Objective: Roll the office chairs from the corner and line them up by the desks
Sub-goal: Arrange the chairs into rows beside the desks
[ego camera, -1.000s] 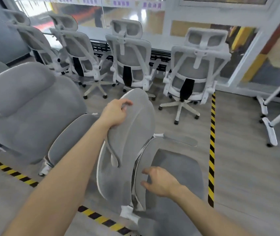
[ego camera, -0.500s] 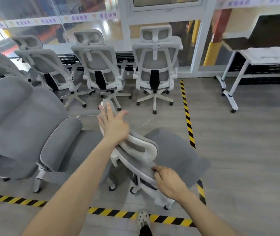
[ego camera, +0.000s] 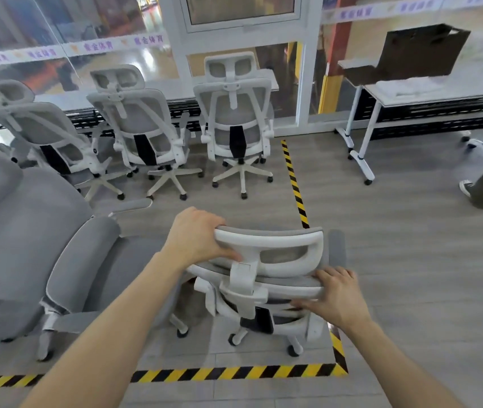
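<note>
step: roll chair (ego camera: 244, 290), near centre, inside the tape (ego camera: 234, 373) corner | left hand (ego camera: 196, 240) wraps headrest (ego camera: 293, 242), left end | right hand (ego camera: 334, 295) curls over backrest rim (ego camera: 287, 282), right end | advice: push evenly, keep it level, steer far toward desk (ego camera: 411, 92), clear of parked row (ego camera: 234, 128)

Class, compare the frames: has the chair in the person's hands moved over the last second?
Yes. The held chair has swivelled: its seat pointed across at the striped floor tape before, and now points along it toward the glass wall.
</note>
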### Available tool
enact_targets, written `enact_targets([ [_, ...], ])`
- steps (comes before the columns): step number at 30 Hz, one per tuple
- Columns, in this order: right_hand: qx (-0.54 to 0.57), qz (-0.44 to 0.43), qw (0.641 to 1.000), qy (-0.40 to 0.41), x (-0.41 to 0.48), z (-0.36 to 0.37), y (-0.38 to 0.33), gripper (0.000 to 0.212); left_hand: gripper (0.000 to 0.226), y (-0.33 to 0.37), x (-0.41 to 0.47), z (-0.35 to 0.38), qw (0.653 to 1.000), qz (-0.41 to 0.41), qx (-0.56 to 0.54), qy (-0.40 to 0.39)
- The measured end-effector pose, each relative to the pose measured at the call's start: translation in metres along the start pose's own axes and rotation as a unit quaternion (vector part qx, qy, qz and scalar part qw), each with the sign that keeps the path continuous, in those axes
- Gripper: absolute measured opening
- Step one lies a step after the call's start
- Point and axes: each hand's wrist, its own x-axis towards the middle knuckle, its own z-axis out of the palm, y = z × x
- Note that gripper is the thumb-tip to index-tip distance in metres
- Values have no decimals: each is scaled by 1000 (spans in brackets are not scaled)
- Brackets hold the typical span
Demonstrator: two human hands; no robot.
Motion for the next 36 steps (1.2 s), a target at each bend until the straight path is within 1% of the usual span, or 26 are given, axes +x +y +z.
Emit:
enact_targets([
  [2, -16, -9, 1000, 14, 3, 2, 1, 99, 75, -2, -7, 6, 1000, -2, -22, 15],
  [4, -17, -16, 999, 26, 7, 7, -5, 95, 73, -8, -7, 7, 999, -11, -33, 13],
  [6, -10, -22, 999, 34, 13, 11, -16, 91, 75, -20, -3, 6, 999, -19, -33, 12],
  [9, -11, -26, 999, 43, 27, 21, -33, 90, 84, -42, 6, 8, 1000, -21, -18, 7],
  [12, -7, -36, 998, 50, 49, 26, -43, 90, 84, -64, 17, 11, 999, -9, -17, 25],
  [15, -16, -45, 999, 27, 80, 24, -45, 94, 87, -80, 32, 17, 998, 2, -26, 50],
  [18, -25, -45, 999, -1, 121, 20, -50, 100, 89, -96, 53, 22, 997, -5, -26, 72],
  [24, -13, -48, 999, -18, 205, 30, -86, 110, 93, -156, 98, 28, 997, -31, -20, 71],
  [28, -22, -54, 996, -61, 259, 32, -100, 114, 94, -186, 127, 33, 995, -42, -20, 85],
  [32, 2, -47, 996, -69, 293, 36, -111, 111, 91, -209, 156, 36, 995, -46, -18, 91],
  [36, 8, -40, 998, -52, 316, 44, -125, 107, 92, -233, 181, 37, 996, -50, -23, 76],
])
